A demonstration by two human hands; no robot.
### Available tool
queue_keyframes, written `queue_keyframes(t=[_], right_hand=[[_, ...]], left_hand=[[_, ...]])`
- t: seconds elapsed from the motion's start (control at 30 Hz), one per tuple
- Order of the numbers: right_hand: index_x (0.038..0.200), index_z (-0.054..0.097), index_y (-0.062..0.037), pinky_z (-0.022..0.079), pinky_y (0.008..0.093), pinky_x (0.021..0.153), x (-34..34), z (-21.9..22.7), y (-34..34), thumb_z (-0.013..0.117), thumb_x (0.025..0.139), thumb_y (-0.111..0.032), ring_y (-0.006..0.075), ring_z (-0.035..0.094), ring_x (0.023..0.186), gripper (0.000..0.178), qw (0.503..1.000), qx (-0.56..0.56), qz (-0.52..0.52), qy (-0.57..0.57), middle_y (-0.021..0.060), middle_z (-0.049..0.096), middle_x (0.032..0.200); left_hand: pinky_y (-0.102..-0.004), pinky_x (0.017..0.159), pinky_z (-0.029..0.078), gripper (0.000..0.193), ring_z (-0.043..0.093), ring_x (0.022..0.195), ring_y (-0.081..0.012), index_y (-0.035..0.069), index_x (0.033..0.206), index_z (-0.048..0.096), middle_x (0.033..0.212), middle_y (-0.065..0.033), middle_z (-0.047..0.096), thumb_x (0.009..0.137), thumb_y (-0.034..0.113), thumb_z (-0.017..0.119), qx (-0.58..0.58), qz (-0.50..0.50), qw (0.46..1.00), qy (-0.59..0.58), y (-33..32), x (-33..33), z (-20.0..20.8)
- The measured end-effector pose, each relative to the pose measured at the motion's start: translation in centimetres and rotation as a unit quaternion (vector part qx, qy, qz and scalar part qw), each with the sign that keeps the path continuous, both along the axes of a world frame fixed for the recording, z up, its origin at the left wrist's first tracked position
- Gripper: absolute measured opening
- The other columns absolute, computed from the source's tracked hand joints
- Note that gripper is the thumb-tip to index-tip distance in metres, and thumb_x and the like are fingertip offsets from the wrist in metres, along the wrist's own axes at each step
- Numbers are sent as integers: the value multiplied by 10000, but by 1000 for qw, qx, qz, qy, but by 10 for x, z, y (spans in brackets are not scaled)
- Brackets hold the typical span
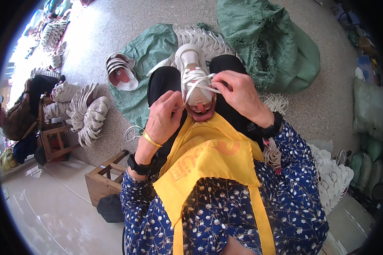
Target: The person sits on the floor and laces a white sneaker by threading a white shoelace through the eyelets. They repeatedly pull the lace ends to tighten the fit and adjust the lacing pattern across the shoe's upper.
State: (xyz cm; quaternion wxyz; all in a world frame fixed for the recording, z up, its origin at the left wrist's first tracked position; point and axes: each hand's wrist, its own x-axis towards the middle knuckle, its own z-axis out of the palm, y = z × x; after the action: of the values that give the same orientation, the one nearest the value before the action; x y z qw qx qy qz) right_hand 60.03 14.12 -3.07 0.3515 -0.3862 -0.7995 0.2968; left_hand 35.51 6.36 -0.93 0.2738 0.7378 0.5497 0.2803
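A white and pink shoe upper [199, 94] lies toe away from me between my knees, its pink-lined opening toward my yellow apron [204, 153]. White shoelace [195, 83] criss-crosses its front, with loose loops over the tongue. On the left of the upper, my left hand [165, 114] is closed in a pinch on a thin strand of the lace. To the right, my right hand [239, 94] pinches the lace between thumb and fingers, close to the eyelets. Both hands are just above the upper, one on each side.
Green woven sacking [132, 102] lies on the floor ahead, with a row of white uppers [204, 40] and a small stack [121, 72] on it. A bulging green sack [281, 51] stands right. More uppers [93, 119] and a wooden stool [104, 180] are left; lace bundles [275, 103] lie right.
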Motion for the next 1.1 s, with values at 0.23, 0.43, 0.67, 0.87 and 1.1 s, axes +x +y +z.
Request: queue_keyframes(t=[0.23, 0.43, 0.67, 0.87, 1.1], right_hand=[[963, 678, -29, 531, 426, 666, -39, -1, 39, 712, 871, -105, 329, 669, 755, 123, 987, 95, 112, -65, 116, 657, 913], [911, 603, -11, 556, 406, 681, -61, -10, 47, 684, 860, -88, 325, 674, 817, 123, 945, 169, 185, -210, 140, 593, 899], [911, 556, -11, 560, 394, 670, -57, -13, 50, 687, 864, -97, 312, 658, 768, 164, 944, 203, 229, -124, 127, 560, 871], [929, 574, -4, 559, 395, 679, -54, -17, 53, 697, 848, -75, 318, 659, 789, 164, 957, 158, 227, -83, 132, 583, 893], [971, 596, 33, 550, 418, 719, -54, -12, 59, 709, 819, -46, 356, 660, 818, 205, 981, 32, 188, -41, 166, 619, 906]], left_hand=[[-342, 615, 507, 140, 620, 658, -273, -33, 836, 567, 793, -119, 545, 851, -26, 706, -27, 0, 1000, 4, -3, -5, -2], [-420, 598, 463, 197, 587, 658, -349, -6, 824, 541, 761, -153, 544, 876, 69, 716, -12, 44, 999, 1, 7, -4, -9], [-344, 603, 508, 145, 627, 673, -257, 0, 932, 557, 798, -120, 589, 878, 50, 681, 66, 95, 993, -23, 38, 3, -37], [-498, 659, 502, 112, 624, 754, -414, 27, 967, 545, 834, -183, 604, 869, 34, 599, 114, 64, 991, 22, 52, 12, -43], [-481, 717, 509, 193, 617, 831, -402, 22, 1011, 547, 883, -178, 587, 828, -12, 598, 178, 43, 978, 98, 57, 15, -33]])
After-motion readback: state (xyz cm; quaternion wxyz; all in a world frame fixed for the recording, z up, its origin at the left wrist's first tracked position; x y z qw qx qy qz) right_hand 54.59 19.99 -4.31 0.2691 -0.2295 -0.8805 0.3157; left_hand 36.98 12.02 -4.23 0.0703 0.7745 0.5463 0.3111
